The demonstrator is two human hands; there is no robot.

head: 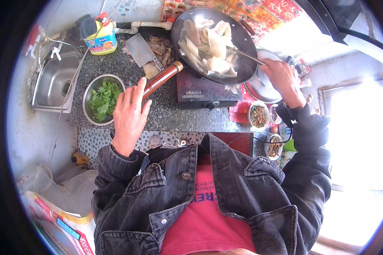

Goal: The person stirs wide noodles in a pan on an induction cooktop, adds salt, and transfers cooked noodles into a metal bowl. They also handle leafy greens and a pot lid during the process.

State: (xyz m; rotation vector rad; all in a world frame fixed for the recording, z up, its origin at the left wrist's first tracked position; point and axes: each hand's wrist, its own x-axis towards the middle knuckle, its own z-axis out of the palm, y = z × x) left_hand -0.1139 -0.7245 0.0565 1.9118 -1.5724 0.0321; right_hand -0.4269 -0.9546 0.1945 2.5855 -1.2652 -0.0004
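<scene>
A dark wok (247,68) with wide pale noodle-like sheets (217,43) in it is over a black stove (194,87). My left hand (129,116) is around the end of the wok's brown wooden handle (161,79), which lies between thumb and forefinger. From the right, my right hand (282,78) grips a thin metal cooking utensil (247,56); its far end is among the sheets, so its kind is hidden. Beside my left hand sits a steel bowl (85,103) of green leaves (104,100). A cleaver (142,49) lies behind the handle.
At the left are a steel sink (56,79) and a yellow cleaner jug (103,40). Right of the stove stand a large metal lid or pan (263,86), a bowl of chopped food (259,115) and another such bowl (274,146). A cable (258,139) hangs near my right sleeve.
</scene>
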